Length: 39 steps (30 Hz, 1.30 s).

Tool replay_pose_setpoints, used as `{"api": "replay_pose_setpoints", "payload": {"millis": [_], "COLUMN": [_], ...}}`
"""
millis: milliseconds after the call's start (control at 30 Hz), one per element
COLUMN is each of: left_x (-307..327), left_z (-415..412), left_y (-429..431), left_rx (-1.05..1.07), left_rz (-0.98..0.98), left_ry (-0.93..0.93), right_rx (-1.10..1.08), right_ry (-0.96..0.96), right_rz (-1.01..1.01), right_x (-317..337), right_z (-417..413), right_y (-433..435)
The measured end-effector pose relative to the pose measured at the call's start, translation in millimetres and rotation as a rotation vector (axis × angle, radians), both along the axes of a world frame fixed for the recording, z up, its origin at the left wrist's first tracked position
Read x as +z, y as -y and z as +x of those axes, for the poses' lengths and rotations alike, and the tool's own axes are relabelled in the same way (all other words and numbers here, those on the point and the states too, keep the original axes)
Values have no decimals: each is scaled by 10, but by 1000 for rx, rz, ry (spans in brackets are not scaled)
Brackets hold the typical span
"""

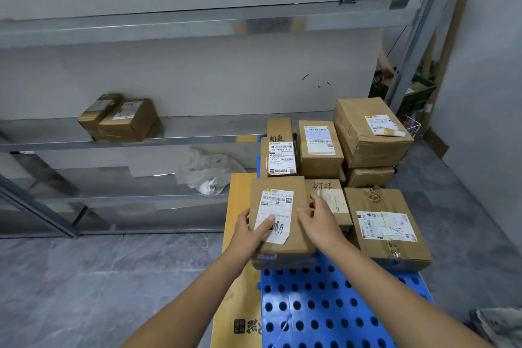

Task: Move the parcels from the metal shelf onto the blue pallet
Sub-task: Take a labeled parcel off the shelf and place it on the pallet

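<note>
A flat brown parcel (pixel 282 195) with a white label lies on top of another parcel at the near left of the stack on the blue pallet (pixel 324 308). My left hand (pixel 251 230) holds its left edge, thumb on the label. My right hand (pixel 317 217) holds its right edge, fingers curled over the side. Several more cardboard parcels stand on the pallet behind and to the right, among them a large one (pixel 387 229) and a tall stacked one (pixel 370 130). Two parcels (pixel 118 118) remain side by side on the metal shelf (pixel 169 140) at the left.
A crumpled white plastic bag (pixel 209 172) lies on a lower shelf level. A flat yellow-brown cardboard sheet (pixel 237 277) lies along the pallet's left side. A green crate (pixel 418 96) and a white wire basket (pixel 411 126) stand behind the shelf post at the right. Grey floor surrounds the pallet.
</note>
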<state>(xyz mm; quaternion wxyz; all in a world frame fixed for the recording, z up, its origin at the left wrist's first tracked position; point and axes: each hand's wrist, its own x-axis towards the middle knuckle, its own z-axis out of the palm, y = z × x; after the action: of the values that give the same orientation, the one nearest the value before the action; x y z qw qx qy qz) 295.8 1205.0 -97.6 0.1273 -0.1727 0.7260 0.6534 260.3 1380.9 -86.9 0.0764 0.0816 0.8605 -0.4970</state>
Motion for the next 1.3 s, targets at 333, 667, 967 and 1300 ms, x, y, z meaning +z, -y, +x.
{"api": "replay_pose_setpoints", "payload": {"millis": [333,667,967,1300], "left_x": [13,-32,-131,-140], "left_z": [-36,-51,20,22], "left_y": [14,-118,32,11], "left_rx": [16,-69,-29,95], "left_rz": [36,-116,80,92], "left_ry": [2,-90,31,47], "right_rx": [66,10,43,51], "right_ry": [129,156,106,141], "right_rz": [-21,-23,-22,-28], "right_x": [-21,-24,-27,-1], "right_z": [-44,-1,14,3], "right_y": [14,-86,-52,-70]}}
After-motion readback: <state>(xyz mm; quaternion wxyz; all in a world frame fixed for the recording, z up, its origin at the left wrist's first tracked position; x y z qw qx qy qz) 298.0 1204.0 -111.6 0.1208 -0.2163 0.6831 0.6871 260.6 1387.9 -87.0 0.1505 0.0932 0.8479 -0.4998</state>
